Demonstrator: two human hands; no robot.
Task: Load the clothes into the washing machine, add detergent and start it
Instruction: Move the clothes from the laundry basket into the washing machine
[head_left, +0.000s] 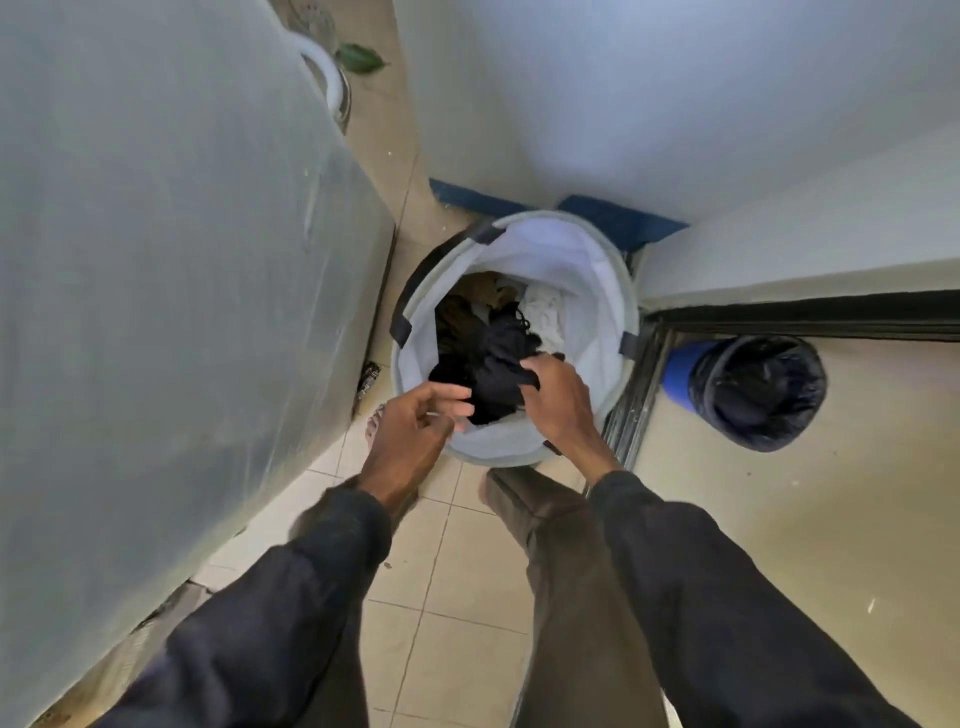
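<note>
1. Sleeves first, dark ones, both arms stretched forward and down from 6 o'clock over the tiled floor (441, 597), because the work sits low, at floor level.

2. Left hand (410, 431) hovers over the near rim at about 7 o'clock of the hamper, fingers loosely spread and holding nothing. My read is that it is lining up to gather cloth.

3. Right hand (558, 402) is pinched shut on a fold of the dark garment (498, 364), thumb and fingers closed over the fabric at the 5 o'clock side of the opening. That looks like a lifting grip.

4. Laundry hamper (613, 291) stands upright on the floor, round, pale, with dark handle straps. It is tucked into the corner where the walls meet, just beside the washing machine's side.

5. Inside it: the dark garment on top, brownish clothes toward 10 o'clock, white cloth toward 1 o'clock. The clothes are all in the hamper, none loaded yet.

6. Washing machine (156, 260) fills the left at 9 o'clock, under a translucent cover. Its opening is not visible.

7. Blue bin (748, 389) with a black liner sits at 3 o'clock, past the doorway track (631, 400). What it holds, I cannot tell.

8. Green leaf (361, 57) lies on the floor far off at 11 o'clock.
</note>
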